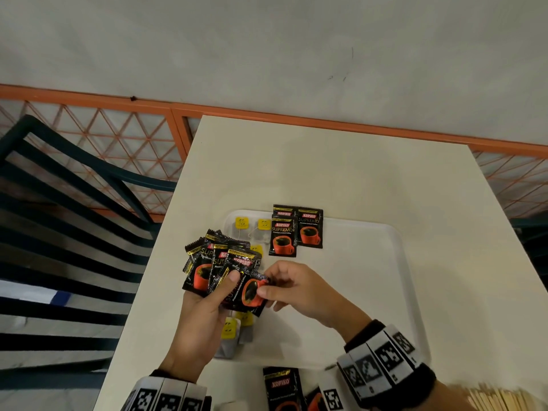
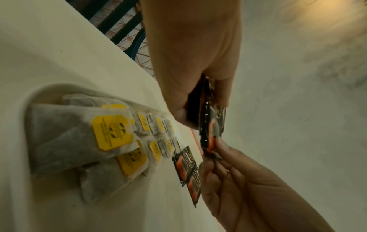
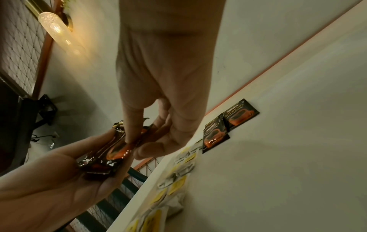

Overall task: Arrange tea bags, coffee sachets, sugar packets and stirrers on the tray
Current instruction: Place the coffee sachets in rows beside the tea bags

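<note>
My left hand (image 1: 207, 304) grips a fanned bunch of black coffee sachets (image 1: 213, 259) above the left edge of the white tray (image 1: 385, 292). My right hand (image 1: 292, 289) pinches the front sachet (image 1: 250, 293) of that bunch between thumb and forefinger. The wrist views show the same pinch on the front sachet (image 2: 212, 133) (image 3: 117, 153). Three coffee sachets (image 1: 296, 229) lie flat at the tray's far edge. Tea bags with yellow tags (image 1: 252, 225) run along the tray's left side, some hidden under my hands; the tea bags (image 2: 79, 136) fill the left wrist view.
More coffee sachets (image 1: 281, 387) lie on the table (image 1: 355, 167) in front of the tray. Wooden stirrers (image 1: 492, 398) sit at the bottom right. A dark slatted chair (image 1: 68, 232) stands to the left, with an orange lattice railing (image 1: 118, 134) behind.
</note>
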A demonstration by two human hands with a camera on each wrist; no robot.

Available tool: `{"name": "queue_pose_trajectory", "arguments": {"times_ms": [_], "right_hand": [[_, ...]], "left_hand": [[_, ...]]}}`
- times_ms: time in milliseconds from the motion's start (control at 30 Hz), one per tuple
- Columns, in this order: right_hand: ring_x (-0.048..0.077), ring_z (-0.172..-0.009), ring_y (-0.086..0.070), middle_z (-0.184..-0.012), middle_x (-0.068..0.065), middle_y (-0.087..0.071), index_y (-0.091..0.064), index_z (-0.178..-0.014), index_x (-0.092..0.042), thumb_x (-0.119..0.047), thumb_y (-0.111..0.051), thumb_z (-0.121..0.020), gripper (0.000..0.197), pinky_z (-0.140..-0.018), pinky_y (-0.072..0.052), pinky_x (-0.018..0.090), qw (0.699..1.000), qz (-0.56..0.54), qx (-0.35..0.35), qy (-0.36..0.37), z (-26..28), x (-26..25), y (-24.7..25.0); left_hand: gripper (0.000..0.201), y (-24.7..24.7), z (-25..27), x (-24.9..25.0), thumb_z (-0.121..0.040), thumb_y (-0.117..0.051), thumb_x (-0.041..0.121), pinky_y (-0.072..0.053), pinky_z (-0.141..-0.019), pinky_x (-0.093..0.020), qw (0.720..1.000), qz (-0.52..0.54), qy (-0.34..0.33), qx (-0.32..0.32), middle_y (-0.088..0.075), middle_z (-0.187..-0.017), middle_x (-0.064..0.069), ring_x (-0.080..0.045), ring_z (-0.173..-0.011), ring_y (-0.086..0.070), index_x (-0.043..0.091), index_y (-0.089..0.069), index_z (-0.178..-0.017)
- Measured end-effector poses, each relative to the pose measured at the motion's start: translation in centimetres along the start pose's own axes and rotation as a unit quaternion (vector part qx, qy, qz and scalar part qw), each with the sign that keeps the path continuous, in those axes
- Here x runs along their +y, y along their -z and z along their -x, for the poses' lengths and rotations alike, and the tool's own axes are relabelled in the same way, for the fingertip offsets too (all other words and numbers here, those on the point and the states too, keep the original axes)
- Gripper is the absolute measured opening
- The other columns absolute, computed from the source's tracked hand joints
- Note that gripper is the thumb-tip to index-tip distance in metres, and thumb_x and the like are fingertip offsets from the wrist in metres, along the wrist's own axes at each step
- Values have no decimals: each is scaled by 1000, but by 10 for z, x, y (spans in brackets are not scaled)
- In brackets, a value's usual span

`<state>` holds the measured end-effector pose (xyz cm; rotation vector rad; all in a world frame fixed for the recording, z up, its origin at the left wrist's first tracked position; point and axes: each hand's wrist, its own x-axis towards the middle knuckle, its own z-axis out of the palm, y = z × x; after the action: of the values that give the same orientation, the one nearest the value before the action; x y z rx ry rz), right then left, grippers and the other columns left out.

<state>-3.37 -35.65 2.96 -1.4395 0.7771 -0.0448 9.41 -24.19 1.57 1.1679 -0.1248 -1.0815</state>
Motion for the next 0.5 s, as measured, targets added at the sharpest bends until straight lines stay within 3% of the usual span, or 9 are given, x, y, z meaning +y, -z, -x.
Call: {"name": "queue_pose_trajectory", "arguments": {"times_ms": [167, 333, 400, 433, 500], "right_hand": [[13, -64, -61, -95, 8, -62, -58, -100, -14, -9, -60, -88, 14, -64, -55, 23, 1000, 4, -16, -2, 4, -4, 5], [16, -78, -59, -108, 12, -60, -51, -124, -11, -12, -51, -93, 31, -66, -51, 21, 998, 48, -32, -22, 9, -6, 10], [10, -69, -56, -110, 10, -56, -47, -129, -11, -12, -47, -95, 35, -63, -49, 18, 996, 75, -31, -28, 12, -7, 11], [8, -65, -54, -110, 9, -53, -46, -131, -11, -12, -46, -95, 36, -62, -48, 17, 995, 92, -31, -27, 14, -8, 10], [7, -61, -51, -109, 6, -47, -45, -133, -11, -11, -43, -96, 36, -61, -46, 16, 992, 118, -33, -15, 16, -8, 9]], "left_hand": [[50, -3, 2, 4, -78, -56, 14, -59, -73, -32, 999, 31, 1, -22, -68, -114, -11, -22, -98, -68, 15, -51, -128], [50, -5, 2, 6, -79, -58, 17, -57, -80, -38, 999, 30, 18, -24, -66, -118, -13, -27, -105, -65, 14, -52, -128], [64, -5, 2, 5, -67, -75, 29, -59, -74, -40, 1000, 7, 16, -22, -67, -115, -14, -27, -103, -66, 13, -54, -125], [79, -4, 2, 5, -54, -85, 39, -60, -68, -38, 1000, -7, 17, -25, -69, -112, -14, -27, -100, -67, 13, -55, -123], [98, -7, 4, 4, -35, -90, 48, -58, -62, -34, 999, -22, 20, -25, -71, -106, -12, -26, -96, -69, 13, -57, -120]]}}
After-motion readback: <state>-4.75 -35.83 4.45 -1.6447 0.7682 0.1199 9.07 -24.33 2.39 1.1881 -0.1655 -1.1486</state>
